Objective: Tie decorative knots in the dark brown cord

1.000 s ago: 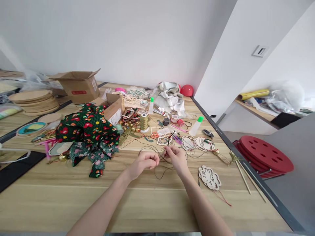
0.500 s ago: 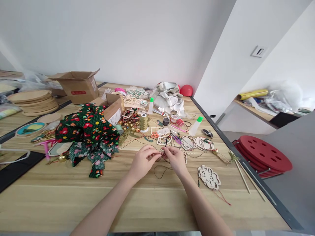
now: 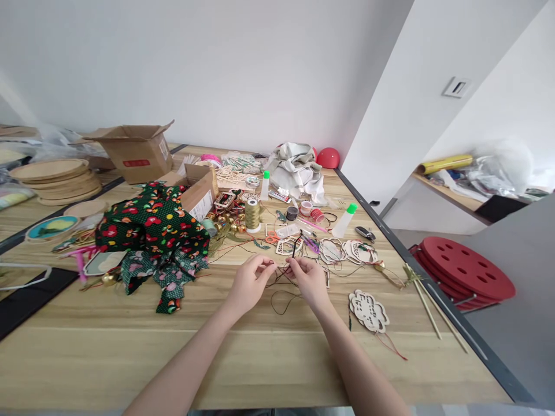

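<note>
Left hand (image 3: 254, 283) and right hand (image 3: 310, 282), both pinched narrow, appear to hold the dark cord (image 3: 279, 314) that loops between and below them on the table (image 3: 269, 364), likely light, limp and tangle-prone, best gripped near its end.

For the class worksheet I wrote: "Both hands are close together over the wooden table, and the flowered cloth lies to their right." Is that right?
Not quite: the flowered cloth lies to the left of the hands, as the head view shows. The left hand and right hand are close together over the wooden table.
</note>
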{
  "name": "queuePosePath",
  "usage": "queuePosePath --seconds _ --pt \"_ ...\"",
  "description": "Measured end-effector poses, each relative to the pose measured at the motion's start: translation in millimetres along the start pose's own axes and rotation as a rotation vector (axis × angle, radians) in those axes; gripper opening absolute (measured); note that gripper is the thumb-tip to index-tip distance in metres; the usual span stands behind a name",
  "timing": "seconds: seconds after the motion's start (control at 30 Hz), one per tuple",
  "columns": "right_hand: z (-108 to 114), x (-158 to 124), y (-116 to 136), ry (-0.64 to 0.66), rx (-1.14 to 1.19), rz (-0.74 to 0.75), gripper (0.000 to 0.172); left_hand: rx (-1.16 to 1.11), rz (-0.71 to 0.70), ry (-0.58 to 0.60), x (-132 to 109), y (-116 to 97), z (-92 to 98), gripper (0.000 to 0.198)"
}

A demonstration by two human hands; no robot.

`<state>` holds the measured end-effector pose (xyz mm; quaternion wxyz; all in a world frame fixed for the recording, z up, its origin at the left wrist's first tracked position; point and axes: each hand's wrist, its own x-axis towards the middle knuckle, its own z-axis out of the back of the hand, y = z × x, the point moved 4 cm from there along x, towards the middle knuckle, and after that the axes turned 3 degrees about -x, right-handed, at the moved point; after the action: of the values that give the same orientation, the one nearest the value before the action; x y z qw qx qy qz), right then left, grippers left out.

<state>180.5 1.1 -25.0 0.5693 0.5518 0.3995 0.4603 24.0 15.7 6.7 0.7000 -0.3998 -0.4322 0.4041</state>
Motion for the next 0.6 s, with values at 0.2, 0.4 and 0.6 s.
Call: queuePosePath --seconds 0.2,0.4,0.6 --pt "3 0 0 -0.027 -0.026 0.01 0.041 -0.537 0.268 0.061 3 15 -6.4 0.025" --pt "2 0 -1 -0.038 -0.027 0.024 0.04 -0.819 0.455 0.058 0 20 -11.3 0.025" --pt "1 1 -3 -0.022 -0.037 0.039 0.042 -0.957 0.522 0.133 -1 19 -14.0 0.017"
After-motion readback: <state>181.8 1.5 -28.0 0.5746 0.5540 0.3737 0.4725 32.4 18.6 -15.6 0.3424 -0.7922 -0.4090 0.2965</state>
